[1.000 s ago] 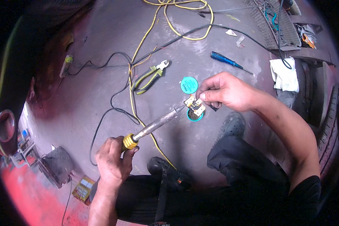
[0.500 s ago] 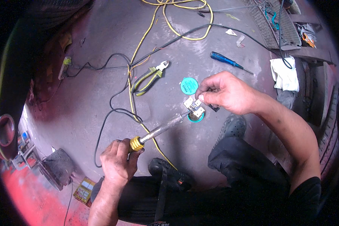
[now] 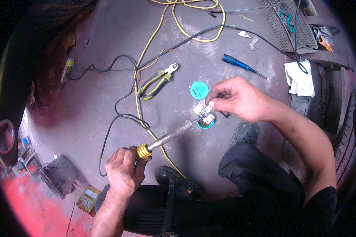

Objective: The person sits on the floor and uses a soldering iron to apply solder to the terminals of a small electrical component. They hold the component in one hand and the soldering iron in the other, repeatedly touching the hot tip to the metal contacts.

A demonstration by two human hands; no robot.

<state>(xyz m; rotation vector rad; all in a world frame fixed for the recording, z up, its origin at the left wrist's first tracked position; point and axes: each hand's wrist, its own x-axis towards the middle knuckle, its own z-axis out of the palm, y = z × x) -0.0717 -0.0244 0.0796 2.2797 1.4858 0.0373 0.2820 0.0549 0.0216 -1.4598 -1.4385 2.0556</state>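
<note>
My left hand (image 3: 124, 168) is closed round the yellow handle of a soldering iron (image 3: 171, 136), its metal barrel slanting up to the right. Between thumb and fingers, my right hand (image 3: 237, 98) pinches a small off-white electrical part (image 3: 208, 118) with metal pieces in its middle. The iron's tip reaches that part and seems to touch it. Just beneath is a small round turquoise tin (image 3: 205, 125) with brownish contents, partly hidden by the part. Its turquoise lid (image 3: 199, 90) lies flat beyond, near my right fingertips. A dark object under my right hand is mostly covered.
Green-and-black cutting pliers (image 3: 158, 82) and a blue screwdriver (image 3: 243, 66) lie on the grey floor. Yellow cable (image 3: 140, 103) and black cable (image 3: 115, 103) wind across it. A white cloth (image 3: 299, 78) is at the right. My shoes (image 3: 243, 136) flank the work.
Almost nothing differs. The view has shifted very slightly; both hands keep their grips, and the iron's tip stays at the off-white part.
</note>
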